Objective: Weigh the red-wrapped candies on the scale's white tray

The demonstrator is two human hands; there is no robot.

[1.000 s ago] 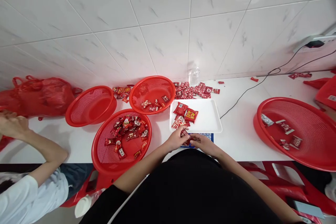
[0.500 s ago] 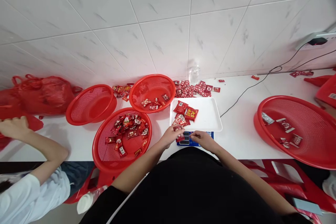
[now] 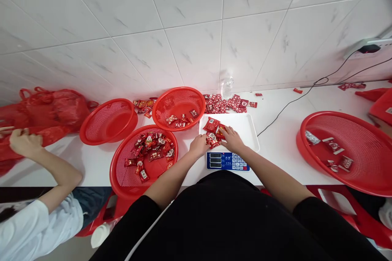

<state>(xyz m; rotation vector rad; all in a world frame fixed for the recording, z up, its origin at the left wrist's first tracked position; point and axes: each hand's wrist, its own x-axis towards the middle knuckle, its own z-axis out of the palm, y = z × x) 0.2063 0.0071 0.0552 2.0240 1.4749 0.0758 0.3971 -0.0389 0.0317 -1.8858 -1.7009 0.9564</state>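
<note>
Several red candy packets [image 3: 211,124] lie in a pile at the left of the white scale tray [image 3: 248,134]. My left hand [image 3: 198,145] is at the near left edge of the pile, its fingers curled closed against a red-and-white packet [image 3: 212,138]. From the right, my right hand [image 3: 232,140] reaches over the pile with its fingers apart, touching a red packet with yellow print that it partly covers. Below both hands, the blue keypad and display panel [image 3: 228,161] of the scale is in plain view.
Red baskets [image 3: 113,171] stand to the left, one more red basket [image 3: 306,147] on the right. Small red packets [image 3: 220,104] lie by the wall near a clear bottle [image 3: 227,86]. A black cable [image 3: 286,106] runs behind the tray. A co-worker's hand [image 3: 26,142] touches red bags [image 3: 67,106].
Both hands have moved forward from over the scale's panel to the packets on the tray. The small packet seen in my left hand is no longer distinct. The co-worker's hand has shifted right.
</note>
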